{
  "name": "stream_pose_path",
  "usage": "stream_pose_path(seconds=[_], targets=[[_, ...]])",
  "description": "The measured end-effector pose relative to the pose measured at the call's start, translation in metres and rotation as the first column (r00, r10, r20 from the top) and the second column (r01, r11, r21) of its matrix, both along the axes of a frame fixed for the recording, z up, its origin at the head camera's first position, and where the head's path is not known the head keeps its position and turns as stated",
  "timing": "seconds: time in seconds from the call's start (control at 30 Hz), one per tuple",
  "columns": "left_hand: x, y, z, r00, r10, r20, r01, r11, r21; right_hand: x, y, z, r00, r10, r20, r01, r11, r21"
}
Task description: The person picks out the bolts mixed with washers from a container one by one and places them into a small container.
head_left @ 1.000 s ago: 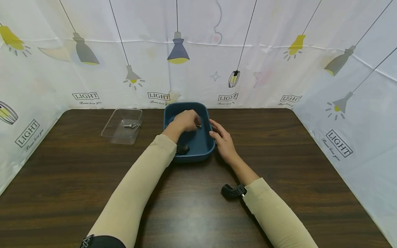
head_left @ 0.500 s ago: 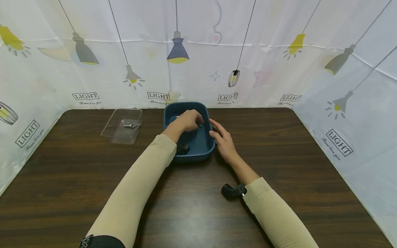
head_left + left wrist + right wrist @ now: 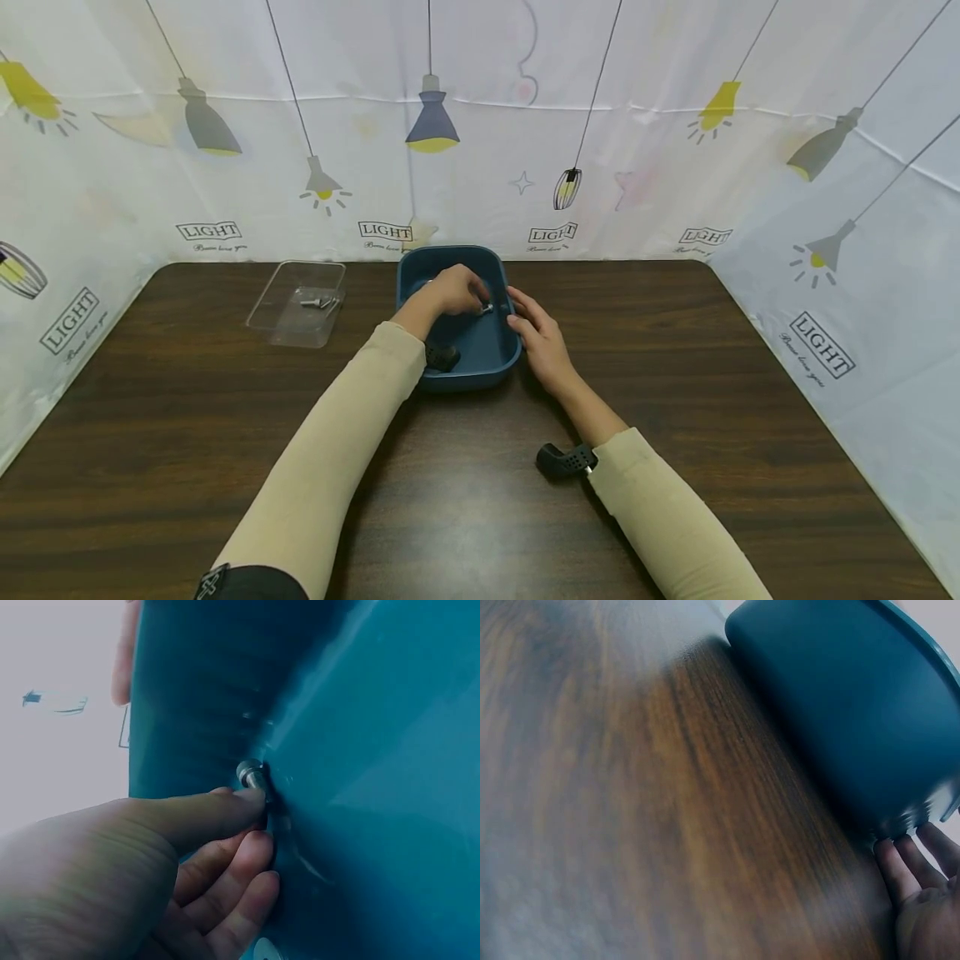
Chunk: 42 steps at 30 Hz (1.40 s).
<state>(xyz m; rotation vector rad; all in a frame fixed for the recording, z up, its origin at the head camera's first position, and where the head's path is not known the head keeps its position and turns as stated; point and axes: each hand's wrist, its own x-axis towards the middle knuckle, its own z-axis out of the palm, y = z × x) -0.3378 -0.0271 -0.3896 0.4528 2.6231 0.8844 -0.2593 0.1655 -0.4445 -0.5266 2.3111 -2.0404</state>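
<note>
Inside a blue plastic bin (image 3: 483, 354), my left hand (image 3: 450, 292) reaches down near the right wall. Its thumb and fingers pinch a small metal bolt (image 3: 251, 774), whose round knurled head sticks out past the thumb tip in the left wrist view. The bolt's shank is mostly hidden by the fingers. A second round metal piece (image 3: 266, 949) shows below the fingers, cut off by the frame edge. My right hand (image 3: 546, 346) rests against the bin's right outer side, fingers extended; in the right wrist view its fingertips (image 3: 885, 847) touch the outer wall low down.
A clear plastic box (image 3: 288, 321) with several metal bolts (image 3: 321, 302) stands to the left of the bin. Both are near the far edge of the dark wooden table (image 3: 675, 375). A patterned white curtain (image 3: 480, 192) hangs right behind.
The left fingers have shifted slightly inside the bin, and more of the bolt shows beside them. The right hand and the bin have stayed in place.
</note>
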Motion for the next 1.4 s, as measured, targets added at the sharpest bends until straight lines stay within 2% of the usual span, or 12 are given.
stream_pose_path(seconds=[0.17, 0.33, 0.73, 0.93, 1.4], targets=[[-0.0010, -0.0024, -0.0003, 0.999, 0.022, 0.048, -0.024, 0.998, 0.050, -0.0006, -0.0003, -0.0005, 1.000, -0.004, -0.003, 0.004, 1.000, -0.001], [-0.0024, -0.0023, -0.0002, 0.998, 0.021, 0.059, -0.024, 0.998, 0.054, -0.0014, -0.0003, -0.0002, 1.000, 0.002, -0.007, -0.002, 1.000, -0.006], [-0.0059, 0.0005, -0.0011, 0.997, -0.031, 0.071, 0.032, 0.999, -0.010, -0.0009, -0.0017, 0.0009, 1.000, -0.017, -0.004, 0.017, 1.000, 0.025], [-0.0045, 0.0013, 0.0007, 0.997, -0.063, 0.053, 0.064, 0.998, -0.027, -0.0009, -0.0018, 0.0008, 1.000, -0.020, -0.004, 0.020, 1.000, 0.022], [-0.0059, 0.0015, 0.0026, 0.995, -0.092, 0.049, 0.096, 0.992, -0.084, 0.0004, -0.0016, 0.0022, 1.000, -0.014, 0.003, 0.014, 1.000, 0.012]])
